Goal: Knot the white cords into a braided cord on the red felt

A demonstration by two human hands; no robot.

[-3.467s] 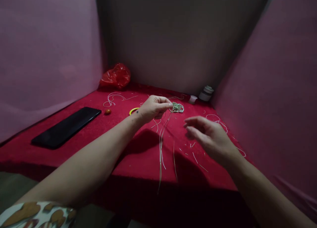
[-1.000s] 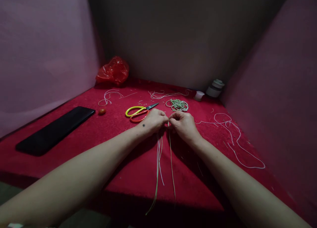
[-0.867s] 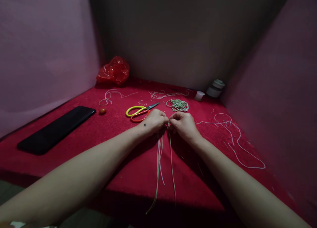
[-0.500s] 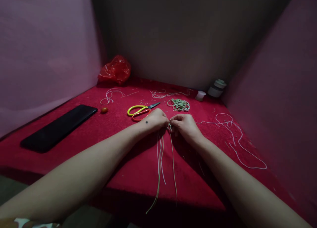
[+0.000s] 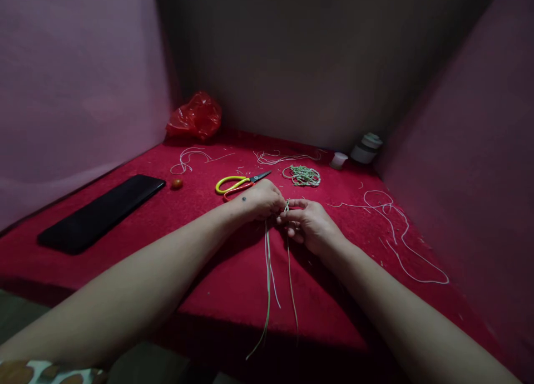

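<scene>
Thin green and white cords [image 5: 268, 278] hang from between my hands over the front edge of the table. My left hand [image 5: 267, 199] is closed, its fingers pinching the cords near a small knotted part. Opposite it, my right hand [image 5: 307, 220] pinches the same knotted part, with thumb and forefinger at the loop. The knot itself is small and partly covered by fingertips. Just beyond my left hand lie scissors [image 5: 237, 185] with one yellow and one red handle, the red one partly behind the hand. A heap of knotted green and white cord [image 5: 306, 176] rests behind my hands.
A black phone [image 5: 102, 212] and a small reddish-brown round object [image 5: 177, 183] lie on the left. At the back are a red plastic bag [image 5: 196, 117], a white spool [image 5: 339, 160] and a white-and-dark container [image 5: 367, 148]. Loose white cord [image 5: 406, 234] trails on the right.
My right hand's fingers have shifted down and left around the knot, with the other fingers more spread. The hanging cords have drawn closer together. My left hand keeps its pinch.
</scene>
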